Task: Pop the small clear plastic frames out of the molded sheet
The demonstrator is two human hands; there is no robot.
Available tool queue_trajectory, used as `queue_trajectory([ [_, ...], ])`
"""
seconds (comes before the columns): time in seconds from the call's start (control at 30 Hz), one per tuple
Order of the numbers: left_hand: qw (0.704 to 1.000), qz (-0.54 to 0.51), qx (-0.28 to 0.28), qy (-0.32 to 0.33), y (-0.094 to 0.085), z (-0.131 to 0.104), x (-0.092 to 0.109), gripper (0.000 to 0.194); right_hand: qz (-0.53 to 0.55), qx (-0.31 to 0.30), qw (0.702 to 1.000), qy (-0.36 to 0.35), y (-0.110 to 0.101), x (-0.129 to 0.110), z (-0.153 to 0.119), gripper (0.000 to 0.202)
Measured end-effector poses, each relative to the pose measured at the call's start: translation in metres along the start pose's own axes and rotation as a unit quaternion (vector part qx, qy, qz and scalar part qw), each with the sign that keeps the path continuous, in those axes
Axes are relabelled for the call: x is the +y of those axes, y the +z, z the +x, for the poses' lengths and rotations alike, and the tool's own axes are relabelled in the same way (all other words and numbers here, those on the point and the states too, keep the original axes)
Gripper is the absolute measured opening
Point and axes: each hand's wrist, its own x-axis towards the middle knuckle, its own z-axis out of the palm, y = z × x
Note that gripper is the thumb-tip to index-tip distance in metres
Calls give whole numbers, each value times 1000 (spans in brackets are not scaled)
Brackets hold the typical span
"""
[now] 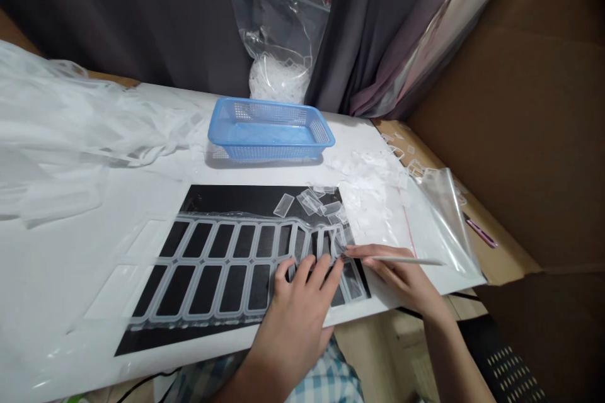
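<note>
A clear plastic sheet (227, 315) with two rows of frosted-edged rectangles lies across a black mat (222, 200) on the white table. My left hand (302, 302) rests on the sheet, fingers spread and fingertips pressing it near its right part. My right hand (392, 271) is closed around a thin white stick-like tool (420, 260), whose tip is hidden by the fingers. Its fingertips touch the sheet's right end, where the plastic is bent up and wrinkled. Just beyond, several small clear rectangular pieces (309, 201) lie loose on the mat.
A blue basket (271, 152) stands behind the mat, a zip bag (278, 75) of white pieces behind it. Frosted strips (94, 132) are heaped left. Scraps (373, 182), a clear bag (439, 220) and a pink-handled tool (481, 233) lie right, beside a cardboard wall (515, 107).
</note>
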Motion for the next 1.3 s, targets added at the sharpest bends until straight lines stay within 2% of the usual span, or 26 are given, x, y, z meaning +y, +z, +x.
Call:
queue_trajectory([
  [0.1, 1000, 0, 1, 1, -1, 1, 0, 73, -11, -32, 999, 0, -5, -5, 5, 24],
  [0.23, 1000, -7, 5, -1, -1, 1, 0, 71, -62, -69, 993, -68, -7, -12, 7, 28],
  [0.37, 1000, -7, 1, -2, 0, 2, 0, 70, -132, -51, 982, -124, -1, -11, 4, 30],
  [0.6, 1000, -8, -11, -8, 1, 1, 0, 68, -218, 35, 965, -145, 12, 1, -2, 33],
  [0.73, 1000, -10, -17, -11, 0, 0, 1, 68, -246, 105, 954, -136, -4, 9, -1, 35],
  [0.9, 1000, -13, -7, -8, 0, 0, 0, 73, -276, 224, 931, -77, -26, 24, -4, 33],
  [1.0, 1000, -12, -11, -9, -1, 0, 1, 74, -291, 262, 919, -46, -30, 26, -9, 28],
  [1.1, 1000, -10, -12, -6, -1, -1, 1, 75, -262, 275, 925, -9, -29, 19, -20, 27],
  [1.17, 1000, 2, -6, -6, 0, -3, 0, 75, -184, 265, 946, 5, -24, 11, -30, 27],
  [1.23, 1000, 20, 14, 3, 1, -7, 0, 67, -85, 217, 972, -5, -15, 3, -40, 28],
  [1.3, 997, 39, 59, 27, 2, -10, 0, 45, -14, 141, 990, -15, -4, -3, -48, 27],
])
